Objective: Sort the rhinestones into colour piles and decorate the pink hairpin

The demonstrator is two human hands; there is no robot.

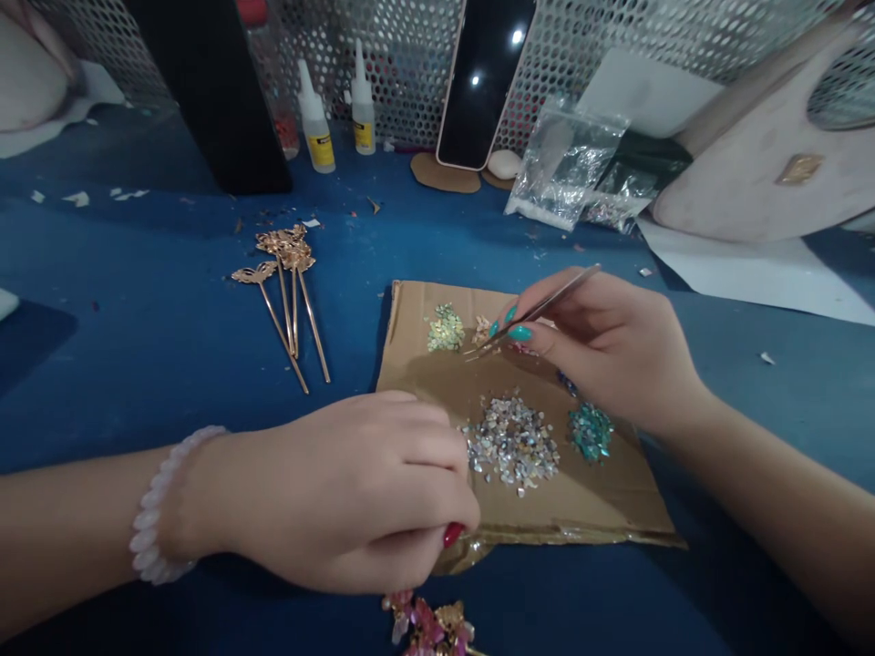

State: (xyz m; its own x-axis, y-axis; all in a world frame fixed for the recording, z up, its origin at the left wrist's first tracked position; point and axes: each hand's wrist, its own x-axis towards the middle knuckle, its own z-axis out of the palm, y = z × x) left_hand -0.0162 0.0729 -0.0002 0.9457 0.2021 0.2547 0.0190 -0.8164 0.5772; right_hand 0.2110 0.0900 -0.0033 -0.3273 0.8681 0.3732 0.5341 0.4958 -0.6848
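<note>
My right hand (602,346) grips a pair of metal tweezers (540,310), their tips over a piece of cardboard (424,364). Close to the tips lie a light green pile of chips (447,328) and a peach pile (482,329), partly covered by my fingers. A larger silvery pile of chips (514,442) sits mid-board, with a teal pile (591,431) to its right. My left hand (362,492) is closed at the board's left edge; whatever its fingers hold is hidden. Below it shows a pink and gold ornament (434,627), cut off by the frame.
Several gold hairpins (287,264) lie left of the cardboard. Behind stand two glue bottles (315,128), a black upright object (219,100) and a leaning phone (484,87). Clear plastic bags (571,159) and a pale bag-like object (766,155) are at the back right.
</note>
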